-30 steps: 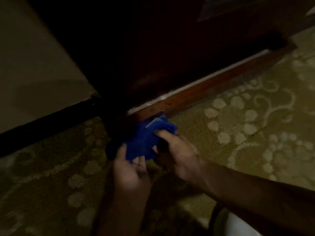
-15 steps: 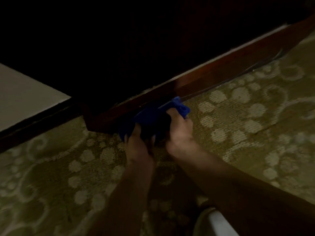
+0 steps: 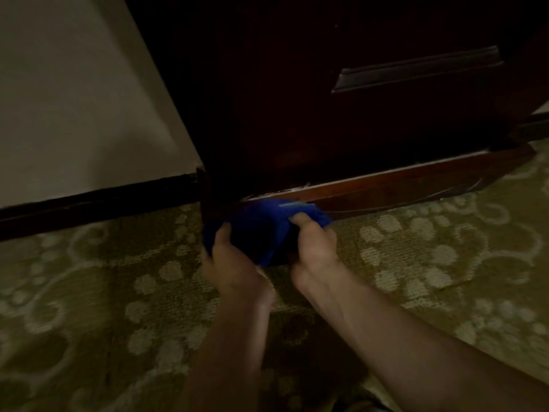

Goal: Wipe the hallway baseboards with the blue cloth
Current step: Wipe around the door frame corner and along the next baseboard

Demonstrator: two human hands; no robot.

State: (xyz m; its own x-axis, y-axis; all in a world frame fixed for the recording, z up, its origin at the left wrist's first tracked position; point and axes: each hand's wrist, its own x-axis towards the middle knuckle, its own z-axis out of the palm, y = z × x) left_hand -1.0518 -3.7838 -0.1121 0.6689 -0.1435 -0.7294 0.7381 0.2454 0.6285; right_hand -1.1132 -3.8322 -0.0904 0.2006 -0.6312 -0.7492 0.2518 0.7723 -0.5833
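- One blue cloth is in view, bunched into a thick wad rather than spread flat.
- Two bare hands hold it: the left hand grips the cloth's left end, thumb on top and fingers curled underneath; the right hand grips the right end, thumb pressed over the upper edge and the other fingers wrapped behind the fabric.
- Both forearms come in from the bottom edge of the view, the right one from the lower right corner.
- The wad's long axis runs roughly left to right, rising a little toward the right, about parallel to the wooden strip behind it.
- The cloth sits low at the foot of a dark wooden door, its upper edge touching the reddish-brown baseboard just right of the door frame's corner; its lower part hangs just above the carpet, and whether it touches the carpet cannot be told.
- A second, darker baseboard runs along the bottom of one pale wall on the left, well apart from the cloth.
- The door carries one raised panel moulding near the upper right.
- The carpet is olive with pale scrolls and round dots.
- The picture is dim, and fine detail in the cloth's folds is lost.
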